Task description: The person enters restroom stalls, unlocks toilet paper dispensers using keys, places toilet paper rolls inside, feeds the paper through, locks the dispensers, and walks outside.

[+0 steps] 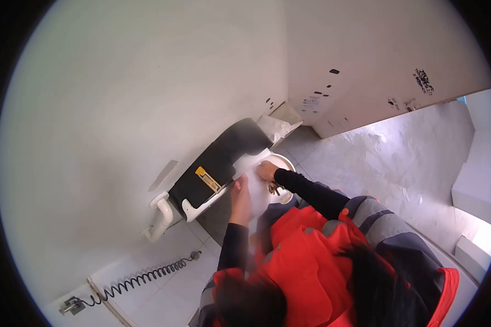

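Note:
A white sheet of paper [259,191] hangs below a black wall dispenser [202,171] and looks slightly blurred. My left hand [241,199] grips the sheet along its left side, thumb on top. Close by, my right hand [267,170] is closed on the sheet's upper right part, its fingertips partly hidden. White material [251,162] shows along the dispenser's lower edge, just above both hands. Beneath my right wrist is the rim of a round, pale container [288,163]. Small brown things [274,188] lie there, too unclear to name.
A yellow label [208,180] marks the dispenser. Left of it a white bar [161,218] juts from the wall. A black coiled hose [147,279] stretches across the lower left. A marked panel [376,65] stands at right above the tiled floor [382,147]. Crumpled white material [275,128] sits beyond the dispenser.

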Demonstrator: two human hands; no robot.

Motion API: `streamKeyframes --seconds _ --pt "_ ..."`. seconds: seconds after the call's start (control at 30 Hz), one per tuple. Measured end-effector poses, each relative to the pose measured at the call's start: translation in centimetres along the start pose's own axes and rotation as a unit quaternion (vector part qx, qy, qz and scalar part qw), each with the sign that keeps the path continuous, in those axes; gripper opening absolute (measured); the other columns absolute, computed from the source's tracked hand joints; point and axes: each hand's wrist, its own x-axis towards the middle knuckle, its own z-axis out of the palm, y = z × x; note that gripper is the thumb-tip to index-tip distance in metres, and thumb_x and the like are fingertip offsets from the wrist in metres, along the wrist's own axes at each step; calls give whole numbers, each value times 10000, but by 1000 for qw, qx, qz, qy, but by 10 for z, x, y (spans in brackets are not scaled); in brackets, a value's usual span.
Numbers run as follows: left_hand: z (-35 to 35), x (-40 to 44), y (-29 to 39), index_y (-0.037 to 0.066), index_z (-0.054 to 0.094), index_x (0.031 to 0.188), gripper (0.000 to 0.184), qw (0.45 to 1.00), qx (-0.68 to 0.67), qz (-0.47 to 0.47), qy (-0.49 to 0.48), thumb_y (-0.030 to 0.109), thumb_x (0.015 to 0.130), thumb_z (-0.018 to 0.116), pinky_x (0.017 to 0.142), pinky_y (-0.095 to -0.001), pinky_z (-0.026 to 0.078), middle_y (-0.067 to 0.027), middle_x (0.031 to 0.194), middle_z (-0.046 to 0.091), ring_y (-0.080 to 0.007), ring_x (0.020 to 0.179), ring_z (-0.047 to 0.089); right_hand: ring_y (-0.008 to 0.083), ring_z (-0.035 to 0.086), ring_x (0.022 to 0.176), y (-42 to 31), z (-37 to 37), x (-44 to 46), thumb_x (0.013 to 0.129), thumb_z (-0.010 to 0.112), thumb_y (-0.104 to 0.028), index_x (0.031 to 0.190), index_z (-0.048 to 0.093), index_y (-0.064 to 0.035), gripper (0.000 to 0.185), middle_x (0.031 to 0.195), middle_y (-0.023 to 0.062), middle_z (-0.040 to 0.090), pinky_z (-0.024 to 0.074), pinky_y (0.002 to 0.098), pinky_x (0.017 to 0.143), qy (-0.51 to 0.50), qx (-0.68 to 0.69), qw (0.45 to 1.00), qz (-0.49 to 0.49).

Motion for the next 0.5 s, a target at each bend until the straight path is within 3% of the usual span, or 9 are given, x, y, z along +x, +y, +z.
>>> streamKeyframes --seconds 0.07,0.13,0.2,0.23,0.27,0.33,0.37,0.47,0.5 --pt "-1 0 -5 12 485 1131 462 1000 15 10 6 392 869 498 850 -259 395 -50 1081 535 -132 985 504 179 546 512 -6 -10 -7 787 428 -209 753 600 25 292 648 100 579 421 317 441 -22 8 1000 20" --pt "2 -9 9 13 470 1156 499 999 -5 -31 -33 417 863 492 884 -269 379 -60 1110 526 -145 1013 499 163 546 532 7 -21 -11 786 475 -242 783 614 13 290 668 103 583 421 296 453 -71 -10 997 14" --pt "-3 -1 -6 10 454 1171 521 997 -28 -37 -67 424 857 495 905 -287 375 -71 1146 505 -159 1055 479 130 523 526 28 -31 -20 780 531 -285 817 620 -7 295 644 80 566 410 265 458 -156 106 981 31" --pt "-3 3 -16 -4 473 1126 464 993 -45 -50 -95 393 890 426 842 -290 398 -81 1043 537 -160 956 505 100 485 496 28 -35 -32 756 592 -361 911 618 -10 384 607 46 539 387 247 442 -170 127 975 71" --pt "-5 6 -25 -18 493 1082 434 989 -60 -63 -123 362 923 356 778 -293 420 -91 940 569 -162 857 530 100 485 496 31 -36 -41 756 592 -361 911 618 -10 384 607 46 539 387 247 442 -166 128 975 73" --pt "13 -9 -10 -15 480 1103 401 980 -129 -77 -128 324 921 366 805 -311 418 -105 951 566 -181 879 534 94 471 480 36 -37 -60 714 638 -413 1021 594 -7 511 586 29 518 376 247 431 -171 12 984 55" --pt "22 -14 -6 -13 467 1125 373 968 -196 -89 -129 285 919 376 832 -329 416 -119 961 562 -201 901 537 103 495 486 26 -38 -81 647 693 -446 1100 562 -10 643 601 48 536 377 246 431 -148 26 986 66" --pt "15 4 -34 -11 425 1170 344 946 -256 -75 -187 204 903 404 870 -379 407 -154 1024 547 -242 968 529 120 514 500 46 -33 -87 604 725 -428 1088 574 -11 656 616 58 558 391 251 449 -111 -37 993 32" --pt "22 3 -25 -3 415 1171 315 940 -279 -107 -163 141 891 416 855 -402 415 -101 919 546 -210 873 536 133 516 500 34 -36 -99 592 728 -406 992 622 1 581 636 63 576 403 257 468 -85 -65 994 9"
